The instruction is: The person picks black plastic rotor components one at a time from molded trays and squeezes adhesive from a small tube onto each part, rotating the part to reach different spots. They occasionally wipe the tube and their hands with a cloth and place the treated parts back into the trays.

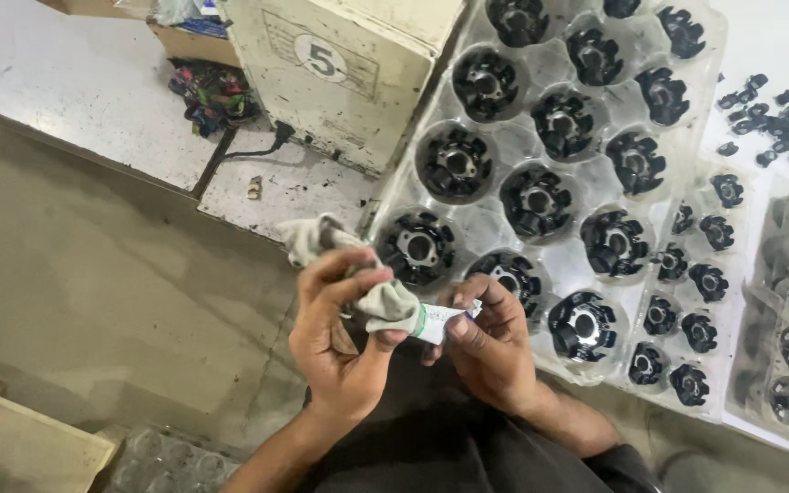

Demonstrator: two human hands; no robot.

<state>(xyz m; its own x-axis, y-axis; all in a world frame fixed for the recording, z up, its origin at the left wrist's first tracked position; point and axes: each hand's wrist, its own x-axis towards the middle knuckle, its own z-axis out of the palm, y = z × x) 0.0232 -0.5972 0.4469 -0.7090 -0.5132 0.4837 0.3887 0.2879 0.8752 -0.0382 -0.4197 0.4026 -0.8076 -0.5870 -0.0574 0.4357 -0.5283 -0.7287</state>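
Left hand [340, 342] pinches a grey cloth [358, 278] around a small white tube [445, 319], gripped by the right hand [490, 351]; black parts fill the clear tray [495, 228] at right.

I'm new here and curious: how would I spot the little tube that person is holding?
Find the clear tray of black round parts; below its near edge two hands meet. The small tube lies between the left hand, which holds a grey cloth, and the right hand. It alone is white.
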